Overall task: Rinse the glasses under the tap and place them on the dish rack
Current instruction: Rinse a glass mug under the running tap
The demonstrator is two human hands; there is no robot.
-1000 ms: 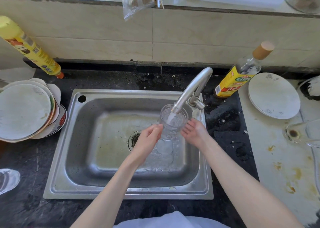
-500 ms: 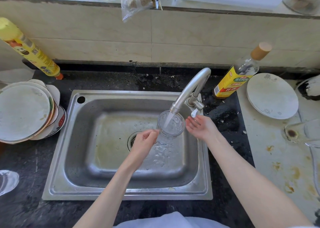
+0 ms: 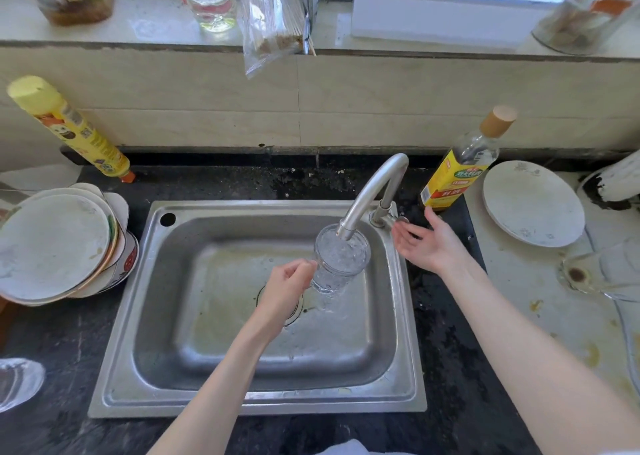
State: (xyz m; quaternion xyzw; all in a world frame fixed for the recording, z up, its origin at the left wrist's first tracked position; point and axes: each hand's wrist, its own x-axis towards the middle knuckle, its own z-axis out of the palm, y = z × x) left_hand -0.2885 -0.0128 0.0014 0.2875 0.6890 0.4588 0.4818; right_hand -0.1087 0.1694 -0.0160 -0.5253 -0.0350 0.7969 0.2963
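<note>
Item: clear, ribbed, cylindrical drinking glass point(image 3: 341, 259), upright, full of churning water, directly under the spout of the curved brushed-steel tap point(image 3: 372, 193), above the basin of the stainless-steel sink point(image 3: 242, 407).

Hold: your left hand point(image 3: 284, 290) gripped it, fingers point(image 3: 304, 267) curled round the lower wall on the side nearest you. Your right hand point(image 3: 427, 245) was off the glass, fingers spread and relaxed, holding nothing, just beside the tap's small lever point(image 3: 394, 220); whether it touched the lever could not be told.

Handling, as judged: rigid and breakable; wet, so likely slippery; heavier than it looked while full. The ribbing probably gave your fingers some purchase. A wrap round the lower wall, thumb opposite the fingers, suited it better than a pinch at the rim. You would have done well to tip the water out before carrying it.

Hazard: the steel spout sat very close over the rim, so a careless lift risked a knock.

Nearby: a second clear glass point(image 3: 19, 383) lay on the dark speckled stone surface point(image 3: 450, 368) at far left; stacked white plates point(image 3: 52, 247) stood left of the sink. No dish rack could be plainly made out.
</note>
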